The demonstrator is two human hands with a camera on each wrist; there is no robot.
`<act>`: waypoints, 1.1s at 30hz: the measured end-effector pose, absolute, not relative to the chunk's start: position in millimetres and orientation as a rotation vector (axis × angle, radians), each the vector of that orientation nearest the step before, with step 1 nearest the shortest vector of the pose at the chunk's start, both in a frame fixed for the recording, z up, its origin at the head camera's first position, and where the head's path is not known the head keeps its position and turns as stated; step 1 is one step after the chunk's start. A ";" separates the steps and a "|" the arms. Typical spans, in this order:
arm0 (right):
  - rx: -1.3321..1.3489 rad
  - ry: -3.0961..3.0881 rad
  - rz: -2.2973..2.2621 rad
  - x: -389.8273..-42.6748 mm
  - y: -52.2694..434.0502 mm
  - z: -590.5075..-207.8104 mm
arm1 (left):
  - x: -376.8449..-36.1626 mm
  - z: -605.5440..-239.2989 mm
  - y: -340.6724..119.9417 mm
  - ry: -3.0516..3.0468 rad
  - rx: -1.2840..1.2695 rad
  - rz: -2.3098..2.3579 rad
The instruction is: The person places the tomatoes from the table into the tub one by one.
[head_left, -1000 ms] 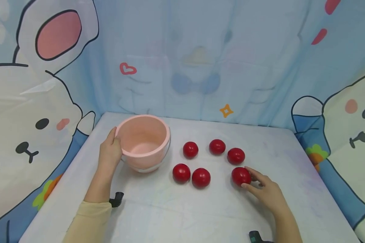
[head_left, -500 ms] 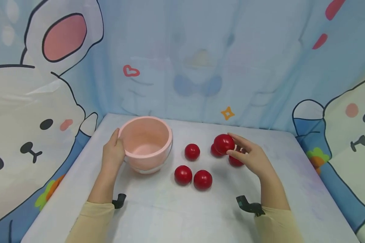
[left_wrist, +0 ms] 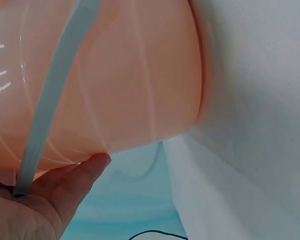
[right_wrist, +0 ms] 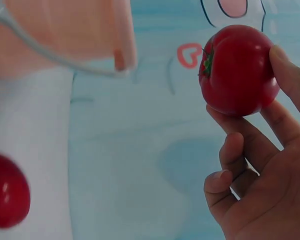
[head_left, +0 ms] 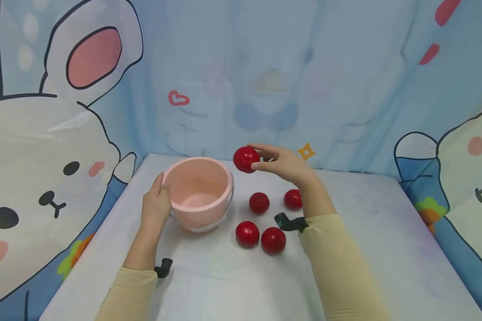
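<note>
My left hand [head_left: 155,207] grips the left side of the pink bucket [head_left: 197,217], thumb over the rim. In the left wrist view, its fingers [left_wrist: 82,182] lie against the bucket's outer wall beside the pale handle [left_wrist: 52,100]. The bucket stands upright on the table, with its inside bare in the head view. Up and right of the bucket, my right hand [head_left: 287,165] pinches a red tomato [head_left: 246,159] between thumb and fingers, raised above the table. Its green stem end shows on the tomato [right_wrist: 240,70] in the right wrist view.
Several more tomatoes lie on the white table [head_left: 225,285] right of the bucket, including a back one [head_left: 259,203], a front one [head_left: 273,240] and one partly behind the right forearm [head_left: 293,199]. A blue cartoon curtain [head_left: 209,58] hangs behind the table.
My right hand has picked up the nearest right-hand tomato, lifted it and carried it left toward the bucket. The left hand keeps its hold on the bucket; the view has shifted slightly.
</note>
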State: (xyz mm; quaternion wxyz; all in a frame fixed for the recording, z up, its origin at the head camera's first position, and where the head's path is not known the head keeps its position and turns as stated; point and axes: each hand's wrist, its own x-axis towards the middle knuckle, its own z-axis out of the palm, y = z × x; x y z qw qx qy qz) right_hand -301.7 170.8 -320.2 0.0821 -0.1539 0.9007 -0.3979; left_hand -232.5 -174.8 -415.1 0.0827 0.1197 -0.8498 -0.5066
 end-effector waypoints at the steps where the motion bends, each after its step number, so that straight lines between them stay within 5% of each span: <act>1: -0.481 2.670 -1.187 -306.6 161.0 -317.0 | -233.1 -415.3 -175.4 -2.532 0.353 -1.518; 14: -0.772 2.449 -0.854 -350.8 53.9 -294.5 | -239.6 -421.2 -169.1 -2.524 0.380 -1.588; 33: -0.643 2.204 -0.697 -370.0 -15.0 -351.2 | -233.9 -416.9 -172.4 -2.521 0.378 -1.584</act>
